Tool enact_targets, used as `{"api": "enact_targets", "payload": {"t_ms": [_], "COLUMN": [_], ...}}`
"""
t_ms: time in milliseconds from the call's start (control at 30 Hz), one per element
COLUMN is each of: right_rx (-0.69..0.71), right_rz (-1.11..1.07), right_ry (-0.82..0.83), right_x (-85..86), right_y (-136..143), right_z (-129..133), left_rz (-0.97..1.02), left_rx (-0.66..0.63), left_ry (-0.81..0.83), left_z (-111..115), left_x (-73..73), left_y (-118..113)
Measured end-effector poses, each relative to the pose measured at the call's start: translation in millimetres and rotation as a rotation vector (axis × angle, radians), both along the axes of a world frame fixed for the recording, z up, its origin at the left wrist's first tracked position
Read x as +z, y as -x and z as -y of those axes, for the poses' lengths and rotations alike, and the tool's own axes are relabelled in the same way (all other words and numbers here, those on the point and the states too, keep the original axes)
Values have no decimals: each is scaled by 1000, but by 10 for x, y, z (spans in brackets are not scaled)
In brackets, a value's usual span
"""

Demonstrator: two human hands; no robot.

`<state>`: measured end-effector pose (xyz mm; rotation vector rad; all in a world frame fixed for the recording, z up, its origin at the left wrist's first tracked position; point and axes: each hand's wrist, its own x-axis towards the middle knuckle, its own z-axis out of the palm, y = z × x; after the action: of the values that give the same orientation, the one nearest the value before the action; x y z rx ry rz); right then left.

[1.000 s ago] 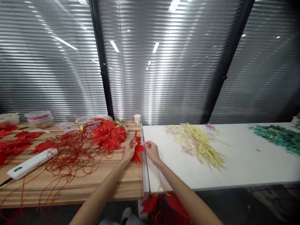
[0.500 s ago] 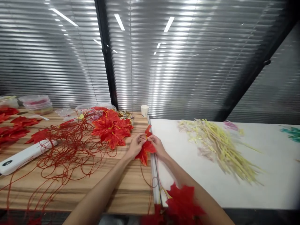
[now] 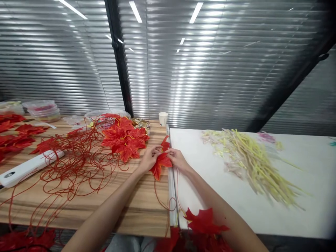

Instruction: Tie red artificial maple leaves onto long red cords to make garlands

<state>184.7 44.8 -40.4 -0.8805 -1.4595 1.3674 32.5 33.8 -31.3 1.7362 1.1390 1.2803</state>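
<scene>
A red artificial maple leaf (image 3: 160, 163) is held between my two hands, above the seam where the wooden table meets the white one. My left hand (image 3: 150, 158) pinches it from the left, near its stem. From the right, my right hand (image 3: 177, 159) closes thumb and fingers on its edge. A thin red cord (image 3: 156, 196) hangs below the leaf and loops over the seam. More red leaves (image 3: 206, 221) hang at the front edge by my right forearm. What lies between the fingertips is partly hidden.
Left of my hands lie a pile of red maple leaves (image 3: 126, 138) and a tangled red cord heap (image 3: 78, 161). A white handheld device (image 3: 28, 169) is at far left. Behind stand a paper cup (image 3: 163, 119) and plastic tubs (image 3: 43, 111). Yellow stems (image 3: 257, 164) cover part of the white table (image 3: 210, 189).
The view has shifted slightly, and the tabletop things appear a little higher. Both hands stay on the leaf, with the fingers slightly moved and the leaf turned a little.
</scene>
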Motion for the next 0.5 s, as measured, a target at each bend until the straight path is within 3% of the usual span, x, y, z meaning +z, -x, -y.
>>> {"api": "enact_targets", "payload": {"t_ms": [167, 500], "right_rx": [41, 25], "right_rz": [-46, -63], "right_ry": [38, 42], "right_x": [-10, 67], "right_y": [-4, 14], "right_z": [-1, 44], "left_rz": [-15, -15], "left_rx": [-44, 19], "left_ry": [-7, -27], "left_z": [25, 15], "left_x": [14, 3], "left_y": [-23, -23]}}
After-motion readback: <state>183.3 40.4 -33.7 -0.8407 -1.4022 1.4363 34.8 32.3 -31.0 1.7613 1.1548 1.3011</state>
